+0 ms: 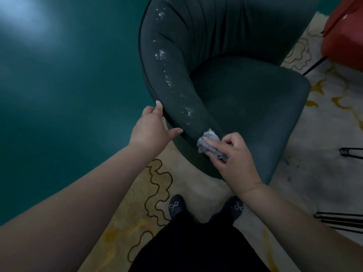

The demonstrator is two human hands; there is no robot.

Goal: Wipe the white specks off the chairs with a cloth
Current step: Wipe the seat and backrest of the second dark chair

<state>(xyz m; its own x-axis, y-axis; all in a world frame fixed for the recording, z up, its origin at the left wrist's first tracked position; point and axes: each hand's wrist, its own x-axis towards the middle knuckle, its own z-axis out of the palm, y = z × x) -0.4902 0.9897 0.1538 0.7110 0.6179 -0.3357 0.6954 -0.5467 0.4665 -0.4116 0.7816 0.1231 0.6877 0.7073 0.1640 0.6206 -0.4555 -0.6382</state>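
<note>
Currently, status by item:
Chair (pixel 245 107): dark green upholstered armchair on a patterned rug (pixel 125 222), directly in front of the person; judged stable and heavy enough to take wiping pressure.
Specks (pixel 172 83): white flecks in a broken line along the top of the near armrest, from beside the cloth up toward the backrest.
Cloth (pixel 210 146): small grey bunched rag at the front end of the armrest, touching the fabric; judged soft, light and easily crumpled, best held in a wad under the fingers.
Right hand (pixel 233 160): fingers curled round the cloth, index finger laid along its top, pressing it onto the armrest; wrist angled in from lower right.
Left hand (pixel 152 126): fingers spread, fingertips and thumb resting on the armrest's outer edge, holding nothing; forearm extended from lower left.
Second chair (pixel 345 30): red, upper right, mostly out of view.
</note>
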